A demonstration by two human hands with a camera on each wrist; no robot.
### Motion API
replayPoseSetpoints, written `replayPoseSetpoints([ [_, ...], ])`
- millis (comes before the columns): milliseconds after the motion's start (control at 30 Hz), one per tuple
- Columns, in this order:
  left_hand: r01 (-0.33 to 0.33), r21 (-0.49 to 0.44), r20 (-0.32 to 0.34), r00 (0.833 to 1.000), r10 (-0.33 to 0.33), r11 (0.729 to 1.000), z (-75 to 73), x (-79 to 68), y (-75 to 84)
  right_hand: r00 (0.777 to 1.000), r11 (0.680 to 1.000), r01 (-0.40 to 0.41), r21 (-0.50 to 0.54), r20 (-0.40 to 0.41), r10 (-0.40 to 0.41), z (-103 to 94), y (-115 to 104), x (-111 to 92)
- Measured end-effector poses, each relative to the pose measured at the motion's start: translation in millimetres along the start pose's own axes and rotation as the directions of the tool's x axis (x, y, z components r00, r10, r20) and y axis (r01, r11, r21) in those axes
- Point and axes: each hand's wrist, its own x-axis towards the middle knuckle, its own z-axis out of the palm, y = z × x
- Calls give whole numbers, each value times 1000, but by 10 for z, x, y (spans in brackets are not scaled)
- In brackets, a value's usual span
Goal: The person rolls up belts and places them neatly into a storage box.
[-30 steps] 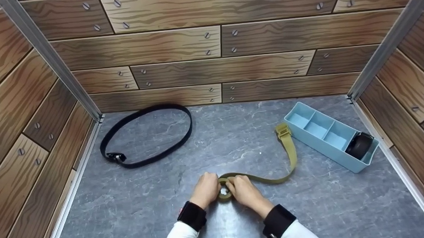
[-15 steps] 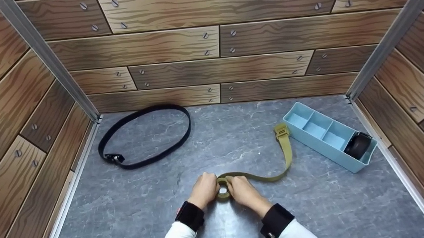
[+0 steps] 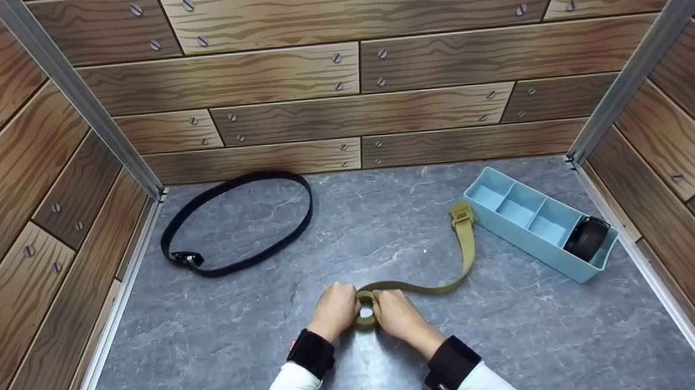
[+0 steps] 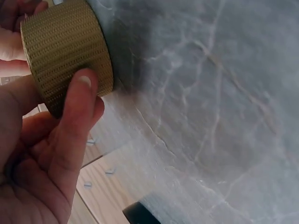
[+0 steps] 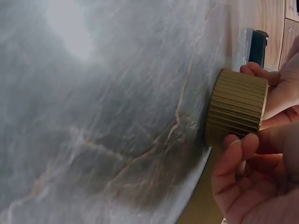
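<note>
Grey marbled surface [image 3: 231,350] here, big black strap loop [image 3: 269,175] well left of the light-blue four-slot plastic box [image 3: 522,237], which has a black roll [image 3: 588,239] in its near end. Long olive woven belt [image 3: 468,245] curves from the box's far end to a ring-shaped coil [image 3: 365,324], nearer the person and left of the box; left hand [image 3: 335,308] and right hand [image 3: 402,316] look equally close, curled fingers pinching the coil from both sides. Only crowding I see: the olive buckle [image 3: 461,214], right beside the box.
</note>
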Motion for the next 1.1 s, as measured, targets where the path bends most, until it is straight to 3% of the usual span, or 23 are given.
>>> replayPoseSetpoints([
  [100, 4, 4, 10, 1000, -4, 1000, 7, 10, 11, 1000, 999, 3, 32, -6, -3, -3, 24, 5],
  [333, -28, -5, -27, 999, 28, 1000, 21, -6, 22, 994, 991, -110, 72, 31, 108, -10, 20, -22],
  [467, -60, -3, -21, 998, 60, 998, -21, -9, 26, 996, 996, -84, 36, 20, 84, 5, 32, -14],
  [600, -30, 40, -4, 1000, 31, 999, 2, 9, 54, 1000, 999, -15, 29, -20, 16, 26, 52, -11],
  [767, 13, 42, -11, 1000, -12, 999, 47, 5, 72, 995, 990, -98, 102, 19, 96, 23, 29, -53],
  [867, 23, 26, -20, 1000, -23, 999, 43, -2, 68, 991, 987, -131, 96, 47, 127, 19, 24, -58],
  [1100, 1, 55, -43, 999, 2, 998, 19, 4, 55, 1000, 999, 6, 45, -4, -6, 48, 81, 8],
])
